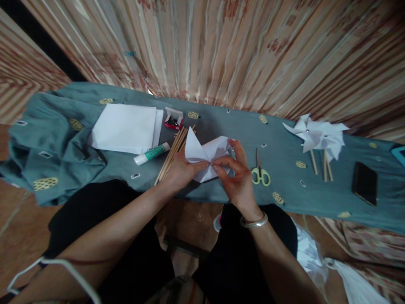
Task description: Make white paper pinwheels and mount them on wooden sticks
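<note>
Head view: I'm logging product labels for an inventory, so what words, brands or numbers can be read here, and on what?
None can be read.
Glue stick: green label, print too blurred.
Red and white box: no legible text.
Small white tags on the teal cloth: too small.
Stack of white paper and the folded paper held by both hands: blank.

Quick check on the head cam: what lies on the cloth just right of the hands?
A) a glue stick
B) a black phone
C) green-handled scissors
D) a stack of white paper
C: the green-handled scissors lie just right of the right hand, which with the left hand pinches the folded white paper; the glue stick and paper stack lie to the left, the phone far right.
</note>
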Motion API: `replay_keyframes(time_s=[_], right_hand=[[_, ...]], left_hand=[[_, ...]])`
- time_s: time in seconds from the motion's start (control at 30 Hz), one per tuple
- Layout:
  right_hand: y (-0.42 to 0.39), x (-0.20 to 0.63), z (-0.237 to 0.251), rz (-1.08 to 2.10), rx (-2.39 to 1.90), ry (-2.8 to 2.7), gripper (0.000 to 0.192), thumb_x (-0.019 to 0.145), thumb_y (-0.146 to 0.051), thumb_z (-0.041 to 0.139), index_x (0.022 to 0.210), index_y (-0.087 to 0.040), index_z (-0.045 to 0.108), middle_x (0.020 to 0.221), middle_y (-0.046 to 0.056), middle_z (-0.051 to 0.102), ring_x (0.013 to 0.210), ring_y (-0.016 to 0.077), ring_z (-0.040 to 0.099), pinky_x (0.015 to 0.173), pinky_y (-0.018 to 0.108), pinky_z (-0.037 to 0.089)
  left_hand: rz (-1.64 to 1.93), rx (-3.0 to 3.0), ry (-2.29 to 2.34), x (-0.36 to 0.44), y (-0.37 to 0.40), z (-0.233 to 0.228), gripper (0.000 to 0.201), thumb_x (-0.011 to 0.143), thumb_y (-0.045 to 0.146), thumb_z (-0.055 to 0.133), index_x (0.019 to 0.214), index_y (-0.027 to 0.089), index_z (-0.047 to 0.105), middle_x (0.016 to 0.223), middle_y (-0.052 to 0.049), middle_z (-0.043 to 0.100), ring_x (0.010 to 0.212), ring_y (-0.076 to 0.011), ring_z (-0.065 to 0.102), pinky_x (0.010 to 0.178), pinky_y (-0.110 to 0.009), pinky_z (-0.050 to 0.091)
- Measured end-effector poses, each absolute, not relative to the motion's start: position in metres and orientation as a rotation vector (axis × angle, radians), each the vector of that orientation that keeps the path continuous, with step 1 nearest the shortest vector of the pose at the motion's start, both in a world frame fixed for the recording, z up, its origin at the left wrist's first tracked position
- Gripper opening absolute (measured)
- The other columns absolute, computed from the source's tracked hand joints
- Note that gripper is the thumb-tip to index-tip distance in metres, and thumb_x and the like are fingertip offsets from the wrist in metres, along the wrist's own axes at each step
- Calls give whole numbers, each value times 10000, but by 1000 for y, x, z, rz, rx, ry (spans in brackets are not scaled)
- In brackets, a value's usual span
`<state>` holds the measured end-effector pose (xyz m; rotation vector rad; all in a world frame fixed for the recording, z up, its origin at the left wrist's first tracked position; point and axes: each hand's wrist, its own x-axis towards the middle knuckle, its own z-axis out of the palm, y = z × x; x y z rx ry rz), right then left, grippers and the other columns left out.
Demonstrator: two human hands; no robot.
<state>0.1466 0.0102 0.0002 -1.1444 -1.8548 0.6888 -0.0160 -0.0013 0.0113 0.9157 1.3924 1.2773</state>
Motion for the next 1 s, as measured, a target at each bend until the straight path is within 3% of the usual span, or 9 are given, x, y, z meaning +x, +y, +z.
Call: replay_keyframes(time_s=[0.43, 1.0], right_hand=[[11, 147, 0, 813, -1149, -1815, 56, 832, -239, 657, 844, -254, 709, 1494, 22, 451, 1464, 243, 282, 1212, 509, 198], [10, 146, -1, 783, -1181, -1849, 50, 837, -255, 643, 850, -244, 690, 1496, 27, 460, 1467, 261, 279, 1196, 565, 193]], left_hand=[[1271, 969, 1436, -17, -1, 8, 348, 578, 192, 785, 892, 143, 643, 852, -39, 726, 815, -205, 671, 774, -316, 529], [1226, 1026, 1438, -19, -3, 10, 258, 619, 189, 768, 856, 136, 679, 812, -48, 724, 768, -211, 663, 734, -334, 530]])
